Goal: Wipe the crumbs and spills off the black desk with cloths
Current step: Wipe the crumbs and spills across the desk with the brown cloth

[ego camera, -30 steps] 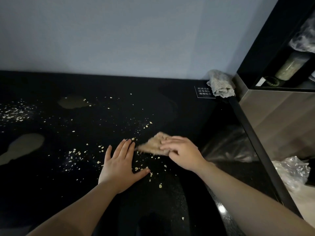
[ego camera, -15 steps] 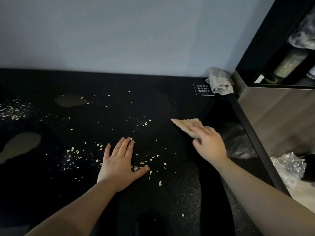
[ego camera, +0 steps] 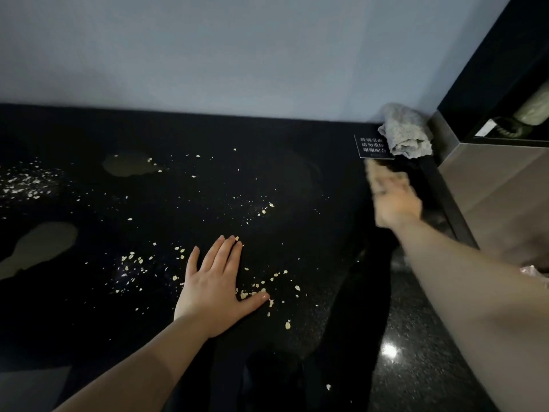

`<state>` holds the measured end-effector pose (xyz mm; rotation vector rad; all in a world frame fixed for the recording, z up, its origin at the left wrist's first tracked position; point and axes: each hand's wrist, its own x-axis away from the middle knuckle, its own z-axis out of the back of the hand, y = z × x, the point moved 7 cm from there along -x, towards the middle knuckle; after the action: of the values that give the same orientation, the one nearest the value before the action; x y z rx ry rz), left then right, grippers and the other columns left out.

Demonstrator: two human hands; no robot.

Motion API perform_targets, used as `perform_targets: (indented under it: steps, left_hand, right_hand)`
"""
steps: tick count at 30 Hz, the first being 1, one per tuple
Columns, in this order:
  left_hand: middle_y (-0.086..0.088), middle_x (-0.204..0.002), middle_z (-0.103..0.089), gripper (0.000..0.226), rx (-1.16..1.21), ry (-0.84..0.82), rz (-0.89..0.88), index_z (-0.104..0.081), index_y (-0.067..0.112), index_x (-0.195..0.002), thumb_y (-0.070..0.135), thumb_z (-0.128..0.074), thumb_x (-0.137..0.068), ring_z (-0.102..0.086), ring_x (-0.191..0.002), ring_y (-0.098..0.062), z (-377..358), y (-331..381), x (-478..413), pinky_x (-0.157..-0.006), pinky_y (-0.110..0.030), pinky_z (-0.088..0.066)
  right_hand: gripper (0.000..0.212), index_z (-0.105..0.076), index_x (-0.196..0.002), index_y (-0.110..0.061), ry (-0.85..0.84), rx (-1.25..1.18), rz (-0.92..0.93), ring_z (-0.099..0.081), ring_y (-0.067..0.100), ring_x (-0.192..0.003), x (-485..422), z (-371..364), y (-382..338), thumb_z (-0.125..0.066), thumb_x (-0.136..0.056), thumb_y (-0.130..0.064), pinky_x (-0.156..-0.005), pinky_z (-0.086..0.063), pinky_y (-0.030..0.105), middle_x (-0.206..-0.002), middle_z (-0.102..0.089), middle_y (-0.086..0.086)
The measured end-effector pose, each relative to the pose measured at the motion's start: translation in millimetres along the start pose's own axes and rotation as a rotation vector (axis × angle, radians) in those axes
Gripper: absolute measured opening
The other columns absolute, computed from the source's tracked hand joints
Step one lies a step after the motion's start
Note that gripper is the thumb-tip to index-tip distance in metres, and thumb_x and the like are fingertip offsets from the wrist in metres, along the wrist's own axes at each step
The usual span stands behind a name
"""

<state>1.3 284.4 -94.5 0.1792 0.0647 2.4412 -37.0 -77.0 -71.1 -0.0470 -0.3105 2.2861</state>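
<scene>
Down the middle of the head view runs the black desk, glossy and finely speckled, its far edge meeting a pale wall. Flat, oat-like crumbs lie scattered across it, thickest at lower centre and in a dusty patch at far left. Two dull, matte spills break the shine: a rounded one at upper left and a longer blotch cut off by the left edge.

At lower centre the left hand lies flat on the desk, palm down, four fingers pressed together and the thumb splayed out to the right among the crumbs. At right of centre the right hand is smeared by motion blur; it has a tan, coarse-looking cloth under or in its fingers, but how those fingers are set cannot be told.

A crumpled grey cloth sits in the desk's far right corner, overlapping a small black label with white print too small to read. A dark shelf unit fills the upper right, its contents cut off and indistinct.
</scene>
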Motion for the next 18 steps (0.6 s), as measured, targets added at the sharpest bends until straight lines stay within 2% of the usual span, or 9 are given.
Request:
perform_targets:
  steps: [3,5,7,9,11,13,14,16,18]
  left_hand:
    - [0.005,-0.157,-0.009,0.12,0.011,0.017,0.0,-0.014,0.017,-0.15,0.091,0.011,-0.058,0.006,-0.143,-0.01,-2,0,-1,-0.116,-0.044,0.005]
    - [0.004,-0.157,-0.011,0.12,0.011,0.013,-0.003,-0.016,0.016,-0.149,0.09,0.012,-0.059,0.004,-0.143,-0.01,0,2,0,-0.116,-0.044,0.004]
    - [0.004,-0.157,-0.009,0.122,0.006,0.005,-0.004,-0.013,0.016,-0.15,0.089,0.015,-0.056,0.004,-0.144,-0.011,1,2,0,-0.116,-0.044,0.005]
    - [0.005,-0.158,-0.006,0.124,0.005,0.007,-0.006,-0.01,0.017,-0.15,0.089,0.018,-0.053,0.005,-0.144,-0.012,2,2,0,-0.116,-0.044,0.007]
    - [0.006,-0.158,-0.004,0.125,0.008,0.009,-0.004,-0.008,0.017,-0.15,0.089,0.02,-0.051,0.006,-0.144,-0.012,1,3,0,-0.116,-0.044,0.007]
    - [0.006,-0.158,-0.001,0.126,-0.002,0.013,-0.005,-0.004,0.018,-0.15,0.089,0.023,-0.049,0.008,-0.144,-0.012,2,2,0,-0.117,-0.044,0.007]
    - [0.006,-0.158,0.0,0.126,-0.011,0.012,-0.006,-0.003,0.018,-0.15,0.088,0.024,-0.048,0.009,-0.144,-0.011,3,2,0,-0.117,-0.044,0.007]
    - [0.007,-0.157,0.001,0.127,-0.026,0.011,-0.007,-0.002,0.018,-0.15,0.088,0.025,-0.047,0.009,-0.144,-0.011,3,3,0,-0.116,-0.044,0.007]
    - [0.006,-0.157,-0.001,0.126,-0.037,0.007,-0.012,-0.005,0.019,-0.15,0.088,0.024,-0.049,0.008,-0.144,-0.012,3,3,0,-0.116,-0.044,0.006]
  right_hand:
    - [0.049,-0.06,-0.124,-0.028,0.056,-0.137,0.425,-0.055,0.029,-0.113,59,-12,-73,-0.049,-0.077,-0.021,-0.09,-0.047,0.037,-0.126,-0.06,0.004]
    - [0.044,-0.066,-0.116,-0.025,-0.057,-0.173,0.7,-0.052,0.024,-0.117,109,-25,-110,-0.047,-0.076,-0.024,-0.097,-0.042,0.036,-0.124,-0.063,-0.004]
    - [0.043,-0.067,-0.115,-0.024,-0.106,-0.181,0.803,-0.053,0.019,-0.115,131,-28,-109,-0.046,-0.078,-0.021,-0.097,-0.041,0.036,-0.124,-0.063,-0.006]
    - [0.045,-0.069,-0.11,-0.019,0.153,-0.265,0.645,-0.061,0.028,-0.101,116,-9,-71,-0.044,-0.072,-0.021,-0.089,-0.048,0.038,-0.118,-0.066,-0.001]
    - [0.044,-0.063,-0.117,-0.018,0.324,-0.191,0.27,-0.058,0.034,-0.102,92,10,-13,-0.048,-0.076,-0.018,-0.087,-0.047,0.041,-0.127,-0.061,0.003]
    - [0.046,-0.05,-0.133,-0.02,0.223,-0.07,-0.052,-0.046,0.037,-0.116,85,9,31,-0.05,-0.087,-0.02,-0.092,-0.04,0.044,-0.142,-0.045,0.005]
    - [0.047,-0.047,-0.136,-0.021,0.169,-0.049,-0.119,-0.042,0.037,-0.119,88,6,36,-0.049,-0.089,-0.022,-0.093,-0.038,0.044,-0.145,-0.041,0.007]
    - [0.043,-0.054,-0.129,-0.021,0.18,-0.024,-0.041,-0.046,0.038,-0.111,109,1,12,-0.048,-0.086,-0.024,-0.087,-0.042,0.042,-0.136,-0.05,0.013]
    - [0.043,-0.067,-0.11,-0.02,0.233,-0.108,0.235,-0.057,0.036,-0.092,147,-15,-40,-0.042,-0.076,-0.026,-0.074,-0.049,0.04,-0.114,-0.065,0.01]
